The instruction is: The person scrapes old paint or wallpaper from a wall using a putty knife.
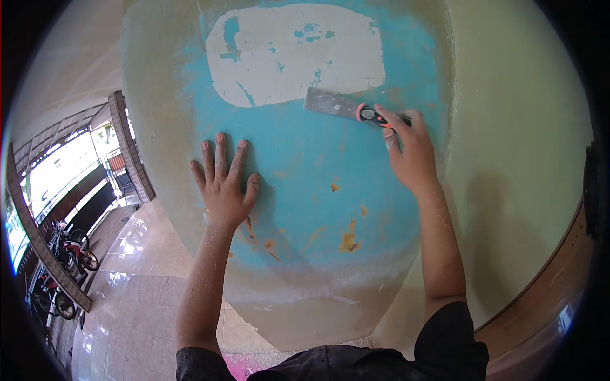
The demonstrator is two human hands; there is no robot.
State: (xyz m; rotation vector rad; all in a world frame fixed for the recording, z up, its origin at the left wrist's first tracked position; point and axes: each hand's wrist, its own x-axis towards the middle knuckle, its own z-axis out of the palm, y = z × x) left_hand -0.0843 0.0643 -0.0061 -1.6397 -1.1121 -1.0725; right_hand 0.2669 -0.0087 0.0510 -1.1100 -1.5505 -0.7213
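Observation:
My right hand [412, 149] is closed round the dark handle of a putty knife [333, 104]. The knife's broad, dusty metal blade points left, its end at the lower edge of a white patch [254, 76] on the wall. Turquoise paint [292, 159] surrounds this patch, and specks of turquoise show within it. Lower left of the blade, my left hand [223, 190] lies flat on the turquoise paint with its fingers spread, holding nothing. Brown chipped spots [349, 238] mark the paint lower down. Pale dust clings to both forearms.
A pale green wall [515, 127] adjoins on the right, with a brown wooden edge [540, 273] low beside it. Shiny floor tiles [136, 305] stretch off to the left. Past a pillar [130, 146] stand motorcycles [73, 247]. Something pink [241, 367] lies on the floor below.

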